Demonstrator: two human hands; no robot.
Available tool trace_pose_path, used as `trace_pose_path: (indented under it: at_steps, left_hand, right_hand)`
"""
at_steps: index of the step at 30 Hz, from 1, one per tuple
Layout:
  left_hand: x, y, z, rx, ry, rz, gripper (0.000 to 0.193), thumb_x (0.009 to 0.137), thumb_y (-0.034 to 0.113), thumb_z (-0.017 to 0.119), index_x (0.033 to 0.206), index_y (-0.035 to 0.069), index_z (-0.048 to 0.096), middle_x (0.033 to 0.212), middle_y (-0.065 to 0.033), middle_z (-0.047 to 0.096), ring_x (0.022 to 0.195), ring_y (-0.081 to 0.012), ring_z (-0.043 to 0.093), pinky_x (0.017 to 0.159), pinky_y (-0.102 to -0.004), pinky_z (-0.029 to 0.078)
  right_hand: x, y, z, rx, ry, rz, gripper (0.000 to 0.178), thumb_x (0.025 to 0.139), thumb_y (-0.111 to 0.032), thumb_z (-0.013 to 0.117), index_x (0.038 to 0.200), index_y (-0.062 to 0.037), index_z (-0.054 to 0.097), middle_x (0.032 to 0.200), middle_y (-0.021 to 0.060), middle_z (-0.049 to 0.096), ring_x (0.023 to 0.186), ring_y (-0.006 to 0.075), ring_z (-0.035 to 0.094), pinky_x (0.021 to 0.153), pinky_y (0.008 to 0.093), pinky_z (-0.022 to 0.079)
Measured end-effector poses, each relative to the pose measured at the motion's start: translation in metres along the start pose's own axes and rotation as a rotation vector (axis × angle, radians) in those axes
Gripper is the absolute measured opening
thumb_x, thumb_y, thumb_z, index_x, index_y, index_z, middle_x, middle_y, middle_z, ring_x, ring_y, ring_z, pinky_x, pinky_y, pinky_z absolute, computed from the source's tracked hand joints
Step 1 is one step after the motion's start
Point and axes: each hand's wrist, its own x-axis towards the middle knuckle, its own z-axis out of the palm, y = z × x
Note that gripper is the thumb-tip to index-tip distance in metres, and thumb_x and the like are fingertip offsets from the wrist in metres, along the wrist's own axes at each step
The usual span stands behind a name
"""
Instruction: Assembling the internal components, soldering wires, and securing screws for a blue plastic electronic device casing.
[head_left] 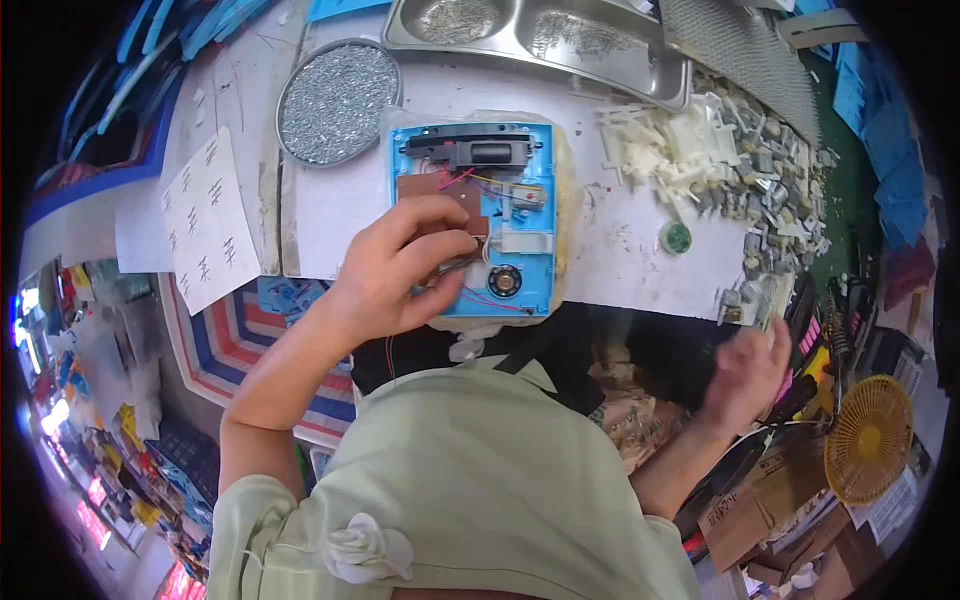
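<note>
A light blue plastic housing (538,268) lies open on the table in front of me. Inside it are a brown circuit board (420,187), a black mechanism (490,152), a small silver motor (528,196), a white plastic part (527,243) and a round speaker (505,281), with thin coloured wires. My left hand (395,265) reaches over the housing's left side, its fingers closed together near the board's lower edge. What they grip is hidden. My right hand (745,375), blurred by motion, is at the table's right front corner, near small motors with white plastic parts (745,300).
A round metal dish (279,105) of small screws stands at the back left, and a steel compartment tray (672,80) at the back. More white parts (680,140) are heaped at right, near a green round object (675,237). A yellow fan (869,440) stands far right.
</note>
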Motion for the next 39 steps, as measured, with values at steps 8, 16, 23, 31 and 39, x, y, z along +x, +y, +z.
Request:
trace_pose_path:
  at_steps: [8, 16, 23, 31, 39]
  left_hand:
    - [-0.005, -0.004, 0.011, -0.025, 0.148, 0.027, 0.032, 0.075, -0.003, 0.077, 0.104, 0.004, 0.067, 0.115, -0.0137, 0.058, 0.086, -0.0235, 0.066, 0.069, -0.0314, 0.056]
    - [0.026, 0.0, 0.009, 0.211, 0.196, 0.186, 0.036, 0.068, 0.0, 0.078, 0.102, 0.008, 0.072, 0.108, -0.0076, 0.06, 0.087, -0.0252, 0.061, 0.076, -0.0368, 0.048]
    - [0.039, 0.0, 0.016, 0.394, 0.169, 0.123, 0.034, 0.075, 0.022, 0.077, 0.107, 0.014, 0.076, 0.111, -0.0017, 0.061, 0.101, -0.0249, 0.055, 0.091, -0.044, 0.036]
    - [0.035, -0.002, 0.021, 0.442, 0.202, 0.142, 0.032, 0.075, 0.023, 0.077, 0.107, 0.017, 0.076, 0.111, 0.0002, 0.061, 0.103, -0.0237, 0.054, 0.094, -0.0461, 0.032]
    - [0.034, -0.006, 0.026, 0.449, 0.234, 0.153, 0.033, 0.074, 0.023, 0.077, 0.106, 0.016, 0.076, 0.112, 0.0007, 0.062, 0.105, -0.0227, 0.054, 0.097, -0.0471, 0.031]
  right_hand:
    - [0.014, 0.023, 0.2, -0.794, -0.623, -0.643, 0.015, 0.076, -0.011, 0.081, 0.083, -0.0049, 0.068, 0.074, 0.0081, 0.064, 0.073, 0.0272, 0.061, 0.066, 0.0368, 0.049]
    - [0.012, 0.005, 0.226, -1.235, -0.73, -0.715, 0.024, 0.083, -0.027, 0.076, 0.077, -0.0077, 0.063, 0.07, 0.008, 0.064, 0.07, 0.0298, 0.064, 0.059, 0.043, 0.051]
    - [0.008, 0.005, 0.223, -1.229, -0.708, -0.747, 0.021, 0.084, -0.023, 0.074, 0.075, -0.0059, 0.064, 0.068, 0.0097, 0.065, 0.066, 0.0308, 0.066, 0.059, 0.0437, 0.052]
    - [0.032, -0.002, 0.231, -1.124, -0.895, -0.264, 0.021, 0.08, -0.02, 0.072, 0.076, -0.0006, 0.066, 0.068, 0.0193, 0.067, 0.069, 0.0359, 0.07, 0.063, 0.0451, 0.054]
    - [0.037, 0.0, 0.221, -0.945, -0.91, -0.06, 0.022, 0.088, -0.019, 0.075, 0.089, 0.0026, 0.071, 0.072, 0.0135, 0.071, 0.058, 0.0207, 0.066, 0.056, 0.034, 0.052]
